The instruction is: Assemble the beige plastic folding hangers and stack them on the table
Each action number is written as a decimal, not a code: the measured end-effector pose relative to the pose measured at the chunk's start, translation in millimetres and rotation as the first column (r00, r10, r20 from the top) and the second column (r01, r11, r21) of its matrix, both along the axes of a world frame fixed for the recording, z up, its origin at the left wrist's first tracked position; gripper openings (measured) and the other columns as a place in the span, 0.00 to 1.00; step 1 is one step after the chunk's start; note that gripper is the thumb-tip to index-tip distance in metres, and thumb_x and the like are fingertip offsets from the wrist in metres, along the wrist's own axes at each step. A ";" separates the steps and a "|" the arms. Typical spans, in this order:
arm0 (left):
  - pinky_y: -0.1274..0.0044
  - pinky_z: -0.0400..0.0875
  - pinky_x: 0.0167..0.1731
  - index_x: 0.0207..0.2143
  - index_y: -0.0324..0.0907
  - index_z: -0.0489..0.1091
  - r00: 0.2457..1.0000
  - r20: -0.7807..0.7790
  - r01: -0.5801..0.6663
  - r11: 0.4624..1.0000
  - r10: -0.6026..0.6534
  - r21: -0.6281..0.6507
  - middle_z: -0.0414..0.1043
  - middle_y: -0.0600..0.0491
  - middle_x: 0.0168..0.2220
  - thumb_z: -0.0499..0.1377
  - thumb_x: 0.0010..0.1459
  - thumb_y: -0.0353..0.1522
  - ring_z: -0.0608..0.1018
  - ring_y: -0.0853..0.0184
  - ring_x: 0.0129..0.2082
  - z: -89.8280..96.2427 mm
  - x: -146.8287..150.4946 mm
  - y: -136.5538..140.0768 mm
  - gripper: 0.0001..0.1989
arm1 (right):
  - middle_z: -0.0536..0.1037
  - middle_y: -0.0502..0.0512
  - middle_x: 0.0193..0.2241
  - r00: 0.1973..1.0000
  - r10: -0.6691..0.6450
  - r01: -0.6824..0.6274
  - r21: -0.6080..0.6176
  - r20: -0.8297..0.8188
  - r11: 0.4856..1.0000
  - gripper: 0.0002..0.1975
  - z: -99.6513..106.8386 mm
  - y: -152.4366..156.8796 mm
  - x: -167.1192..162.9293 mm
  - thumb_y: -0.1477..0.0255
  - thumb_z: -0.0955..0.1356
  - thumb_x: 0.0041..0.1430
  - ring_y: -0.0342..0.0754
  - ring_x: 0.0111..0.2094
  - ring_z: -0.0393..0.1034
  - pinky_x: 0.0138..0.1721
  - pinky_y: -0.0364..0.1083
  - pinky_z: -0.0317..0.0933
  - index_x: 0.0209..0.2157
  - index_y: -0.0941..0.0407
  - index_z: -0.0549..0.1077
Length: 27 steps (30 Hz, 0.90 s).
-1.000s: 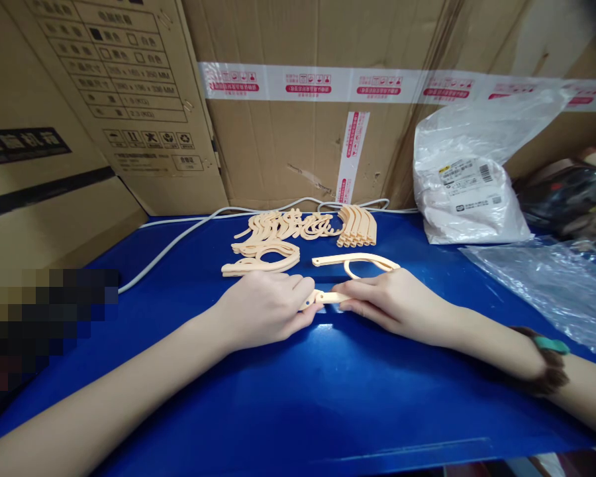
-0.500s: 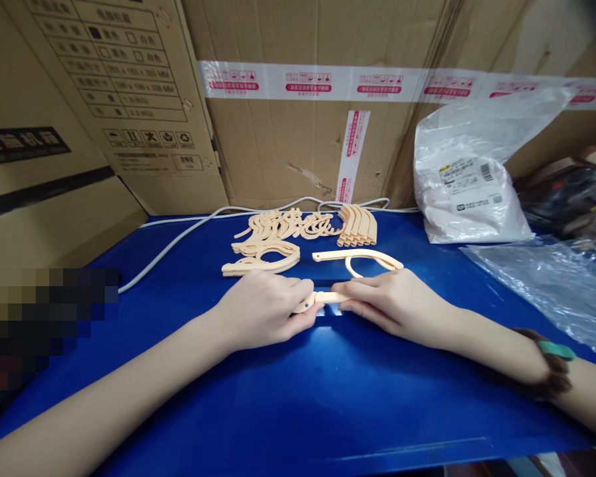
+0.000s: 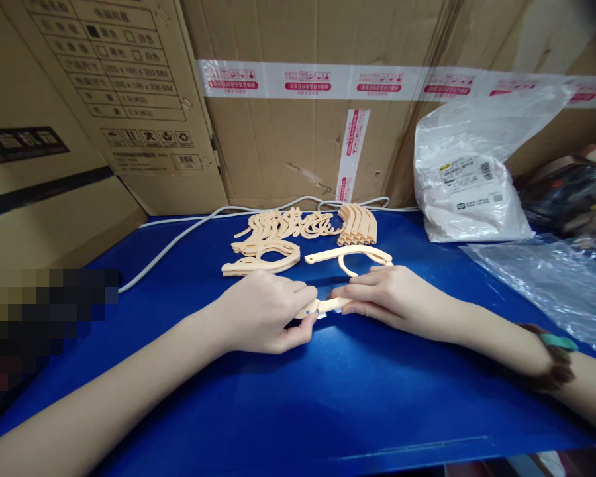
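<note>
My left hand [image 3: 273,311] is closed in a pinch on the rounded end of a beige plastic folding hanger [image 3: 334,304], where a small dark hole shows. The fingers of my right hand [image 3: 382,295] close round the same piece from the other side, hiding its far part. Behind the right fingers extends a long curved hanger arm [image 3: 347,253] with a bowed hook under it. Its right end meets the hand; how it joins the held piece is hidden. Just beyond my left hand lies a small stack of folded hangers [image 3: 263,265].
Loose hook pieces [image 3: 278,225] and a neat pile of curved arms [image 3: 358,225] lie at the back of the blue table [image 3: 298,411]. A white cable [image 3: 173,255] runs behind. A white plastic bag [image 3: 471,192], clear film [image 3: 551,278] and cardboard boxes [image 3: 288,146] stand around.
My right hand has shifted slightly left, and the long curved arm has moved left with it. The held piece now slants more between the hands.
</note>
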<state>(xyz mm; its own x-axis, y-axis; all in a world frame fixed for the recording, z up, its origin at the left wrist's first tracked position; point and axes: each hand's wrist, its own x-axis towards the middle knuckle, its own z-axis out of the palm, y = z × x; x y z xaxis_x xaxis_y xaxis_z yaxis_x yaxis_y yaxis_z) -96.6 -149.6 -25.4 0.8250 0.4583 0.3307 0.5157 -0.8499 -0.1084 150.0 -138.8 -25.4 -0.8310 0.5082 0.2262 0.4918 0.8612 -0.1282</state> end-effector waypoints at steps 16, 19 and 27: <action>0.77 0.51 0.19 0.22 0.41 0.61 0.999 0.017 -0.047 0.998 0.046 0.041 0.67 0.58 0.19 0.50 0.59 0.31 0.69 0.72 0.18 -0.8 3.0 -1.2 0.12 | 0.81 0.55 0.40 0.999 -0.038 0.037 0.023 0.028 0.999 0.16 -1.5 -4.7 -1.3 0.66 0.59 0.68 0.47 0.34 0.76 0.34 0.43 0.63 0.52 0.54 0.72; 0.77 0.51 0.19 0.21 0.41 0.60 0.998 0.035 -0.054 0.997 0.052 0.049 0.67 0.58 0.18 0.51 0.58 0.31 0.68 0.72 0.17 -0.5 3.6 -1.3 0.12 | 0.81 0.55 0.39 0.999 -0.030 0.028 0.071 0.030 0.997 0.16 -1.7 -5.4 -1.5 0.67 0.59 0.68 0.46 0.33 0.76 0.33 0.42 0.63 0.51 0.54 0.72; 0.77 0.51 0.19 0.21 0.42 0.60 0.994 0.046 -0.103 0.992 0.100 0.073 0.68 0.58 0.18 0.51 0.57 0.32 0.69 0.71 0.17 0.0 4.6 -2.7 0.11 | 0.81 0.55 0.37 0.998 -0.047 0.041 0.161 0.032 0.986 0.16 -1.8 -7.1 -2.5 0.66 0.59 0.68 0.46 0.32 0.76 0.32 0.43 0.62 0.51 0.55 0.72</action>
<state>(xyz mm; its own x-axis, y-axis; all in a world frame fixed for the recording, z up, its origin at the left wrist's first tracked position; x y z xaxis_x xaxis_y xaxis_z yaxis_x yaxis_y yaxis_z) -92.1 -152.3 -25.4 0.7600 0.5112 0.4013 0.6041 -0.7834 -0.1462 147.5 -145.9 -27.2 -0.8178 0.5039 0.2780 0.5313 0.8467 0.0278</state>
